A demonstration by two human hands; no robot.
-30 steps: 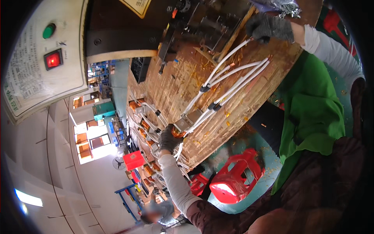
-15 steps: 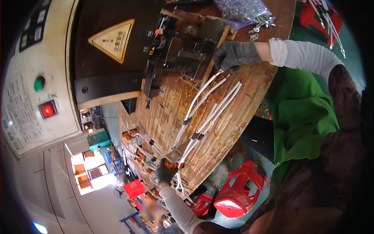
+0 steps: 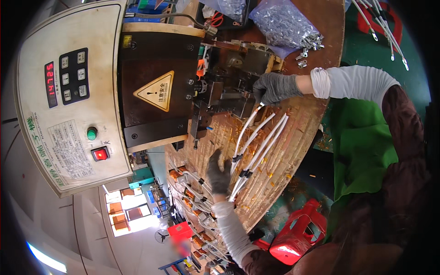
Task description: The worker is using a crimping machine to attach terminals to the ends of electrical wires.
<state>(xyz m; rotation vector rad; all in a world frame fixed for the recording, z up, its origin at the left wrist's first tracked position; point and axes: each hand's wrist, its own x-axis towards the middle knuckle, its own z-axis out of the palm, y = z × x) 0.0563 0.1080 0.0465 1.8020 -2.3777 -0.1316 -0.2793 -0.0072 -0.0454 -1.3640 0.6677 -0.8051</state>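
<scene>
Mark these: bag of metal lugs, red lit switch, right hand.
Bag of metal lugs (image 3: 285, 26): head view, middle of the bag.
Red lit switch (image 3: 100, 154): head view, centre of its rocker.
Right hand (image 3: 277, 88): head view, its gloved back.

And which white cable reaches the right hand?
The leftmost long white cable among those right of the grey-gloved left hand: its tip meets the grey-gloved right hand; its neighbours' ends stop short.
</scene>
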